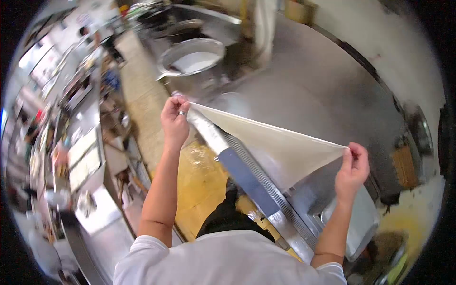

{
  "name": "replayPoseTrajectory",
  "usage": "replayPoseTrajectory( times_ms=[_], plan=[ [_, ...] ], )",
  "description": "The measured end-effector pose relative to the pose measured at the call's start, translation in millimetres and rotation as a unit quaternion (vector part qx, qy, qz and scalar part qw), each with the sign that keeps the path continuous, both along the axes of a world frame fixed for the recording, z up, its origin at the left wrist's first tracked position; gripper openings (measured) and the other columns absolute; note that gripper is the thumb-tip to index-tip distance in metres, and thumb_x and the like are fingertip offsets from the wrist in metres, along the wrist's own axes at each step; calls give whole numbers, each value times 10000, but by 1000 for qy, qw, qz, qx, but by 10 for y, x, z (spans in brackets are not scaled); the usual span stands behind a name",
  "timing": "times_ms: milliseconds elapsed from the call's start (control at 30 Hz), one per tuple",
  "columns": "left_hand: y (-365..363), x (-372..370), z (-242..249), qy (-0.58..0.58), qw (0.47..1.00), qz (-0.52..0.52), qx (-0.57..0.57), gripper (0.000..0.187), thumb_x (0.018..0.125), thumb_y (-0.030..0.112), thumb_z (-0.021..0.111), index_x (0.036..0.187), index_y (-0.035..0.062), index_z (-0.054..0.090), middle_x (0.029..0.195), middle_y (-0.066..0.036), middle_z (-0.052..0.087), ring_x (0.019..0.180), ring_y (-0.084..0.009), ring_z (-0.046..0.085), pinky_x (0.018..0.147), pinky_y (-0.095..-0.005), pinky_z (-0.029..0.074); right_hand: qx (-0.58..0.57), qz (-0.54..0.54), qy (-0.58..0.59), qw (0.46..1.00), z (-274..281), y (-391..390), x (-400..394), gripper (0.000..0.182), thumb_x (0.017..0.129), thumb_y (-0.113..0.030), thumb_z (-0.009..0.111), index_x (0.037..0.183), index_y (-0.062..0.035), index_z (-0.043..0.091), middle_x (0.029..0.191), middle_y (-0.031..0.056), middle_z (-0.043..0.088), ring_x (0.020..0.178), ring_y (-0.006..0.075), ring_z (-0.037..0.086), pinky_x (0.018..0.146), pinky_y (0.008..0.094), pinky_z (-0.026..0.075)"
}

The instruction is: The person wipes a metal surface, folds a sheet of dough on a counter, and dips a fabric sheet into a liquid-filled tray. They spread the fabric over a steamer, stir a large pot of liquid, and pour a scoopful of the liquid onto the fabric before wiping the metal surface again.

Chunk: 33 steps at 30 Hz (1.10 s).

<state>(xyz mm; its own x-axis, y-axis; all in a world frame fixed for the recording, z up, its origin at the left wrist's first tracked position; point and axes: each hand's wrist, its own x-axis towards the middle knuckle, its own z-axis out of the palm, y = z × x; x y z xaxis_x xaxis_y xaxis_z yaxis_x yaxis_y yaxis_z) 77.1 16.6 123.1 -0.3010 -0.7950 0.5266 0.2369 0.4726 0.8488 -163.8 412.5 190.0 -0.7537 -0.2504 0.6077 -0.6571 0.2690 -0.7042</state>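
A thin cream-white sheet (273, 145), soft like cloth, hangs stretched between my two hands. Its top edge runs taut and slopes down to the right, while the rest droops to a point below. My left hand (175, 121), with a ring on one finger, pinches the upper left corner. At the other corner, my right hand (352, 168) grips the edge between thumb and fingers. Behind the sheet lies a wide grey metal surface (323, 80), bordered on my side by a slotted metal channel (259, 175) and a blue-grey strip (247, 178).
A large metal pot (190, 59) with white contents stands at the back. On the right is a metal container (354, 223), with a brown brush-like block (404, 166) beyond it. Cluttered worktables (102, 209) line the left, past a yellow wet floor (197, 166). Another person (102, 42) is far off.
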Motion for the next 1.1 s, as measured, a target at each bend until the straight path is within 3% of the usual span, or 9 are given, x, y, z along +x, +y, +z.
replayPoseTrajectory(
  times_ms=[167, 367, 567, 800, 867, 900, 1000, 1100],
  plan=[
    [417, 1564, 302, 26, 987, 160, -16, 77, 967, -39, 652, 992, 24, 613, 964, -6, 634, 892, -91, 569, 828, -238, 473, 22, 156, 94, 983, 428, -373, 584, 65, 918, 29, 644, 977, 7, 628, 956, 131, 664, 873, 268, 649, 822, 350, 519],
    [1094, 3435, 661, 46, 937, 344, -46, 95, 948, -59, 660, 969, 23, 616, 958, -3, 645, 867, -85, 562, 807, -226, 466, -9, 339, 135, 931, 939, -1215, 1503, 41, 917, 26, 648, 935, 7, 616, 874, 101, 639, 819, 202, 613, 774, 312, 494],
    [2042, 5087, 1095, -28, 816, 567, -105, 78, 969, -55, 614, 1019, 1, 638, 944, -13, 647, 876, -89, 589, 833, -237, 481, -58, 488, 176, 853, 1504, -2159, 2907, 33, 945, -32, 646, 946, -1, 635, 854, 81, 647, 794, 186, 606, 763, 308, 487],
    [3278, 6807, 1387, -89, 644, 757, -60, 76, 981, 32, 663, 1026, -25, 689, 899, -18, 685, 827, -85, 611, 787, -241, 502, -101, 656, 282, 693, 1900, -3010, 5147, 84, 899, -26, 656, 954, 31, 624, 1005, 126, 672, 938, 269, 642, 888, 353, 486],
    [3663, 7296, 1347, -107, 607, 786, -45, 82, 978, 57, 683, 1017, -14, 695, 890, -10, 686, 812, -80, 608, 768, -244, 502, -109, 688, 311, 646, 1872, -3141, 5899, 95, 883, -20, 656, 950, 36, 618, 1038, 135, 668, 989, 293, 638, 932, 371, 476],
    [3664, 7403, 1393, -151, 558, 816, -22, 96, 977, 94, 701, 1009, 3, 706, 869, 2, 686, 792, -78, 602, 740, -250, 497, -91, 719, 274, 632, 1824, -3400, 6246, 91, 861, -17, 675, 925, 33, 636, 1064, 145, 677, 1034, 315, 640, 956, 391, 469],
    [4063, 7994, 1202, -154, 520, 840, 3, 93, 971, 99, 706, 1013, 17, 713, 908, -3, 695, 792, -77, 600, 725, -255, 492, -90, 765, 303, 561, 1503, -3719, 7396, 78, 839, -14, 699, 904, 17, 669, 1090, 158, 679, 1051, 320, 642, 950, 393, 476],
    [4341, 8624, 966, -217, 452, 865, 1, 87, 908, 91, 742, 945, 13, 739, 1085, -74, 709, 907, -168, 661, 751, -303, 530, -17, 804, 259, 534, 1189, -3871, 8468, 89, 816, -36, 728, 894, -3, 701, 1101, 161, 680, 1051, 329, 642, 945, 399, 484]
  ],
)
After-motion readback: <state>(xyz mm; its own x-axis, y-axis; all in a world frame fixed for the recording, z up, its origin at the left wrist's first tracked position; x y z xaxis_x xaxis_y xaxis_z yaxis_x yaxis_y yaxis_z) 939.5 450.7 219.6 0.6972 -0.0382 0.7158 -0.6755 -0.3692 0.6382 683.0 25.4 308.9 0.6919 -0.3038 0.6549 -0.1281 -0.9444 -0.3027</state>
